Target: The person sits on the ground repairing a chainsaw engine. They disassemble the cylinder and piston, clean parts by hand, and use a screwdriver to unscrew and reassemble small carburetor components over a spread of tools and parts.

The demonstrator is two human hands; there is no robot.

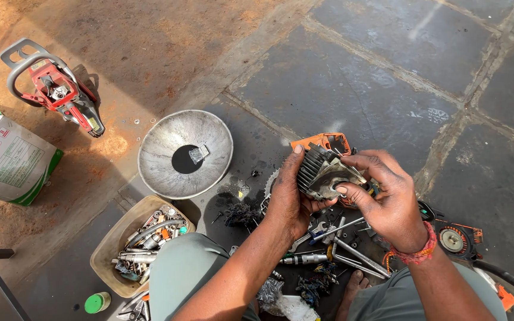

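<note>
Grey cast metal, ribbed with cooling fins, fills both hands of a person seated low on a stone floor (388,77): an engine cylinder (323,172) held just above the lap, over a scatter of hand tools (334,249). The left hand (290,199) cups it from beneath and behind, thumb raised along the finned end, fingers (316,205) curled shut under the body. The right hand (388,199) closes over the opposite, flatter face, its fingertips pressed to the metal; a red thread band (417,252) circles that wrist. The cylinder's long axis runs roughly left to right and a little down, fins toward the upper left, the smoother open face toward the lower right. It looks dull, oily and darkened between the fins. Beside the left knee sits a beige tub (105,252) packed with sockets and fittings, a green cap (96,302) near it. Just beyond the hands lies an orange engine housing (327,141), partly hidden by the cylinder. Left of it rests a wide metal bowl (162,148) holding a dark pool. Broad dark slabs stretch open ahead and to the right. Farther left, on bare brown earth, lie a white printed sack (7,160) and a red chainsaw body (55,89).
</note>
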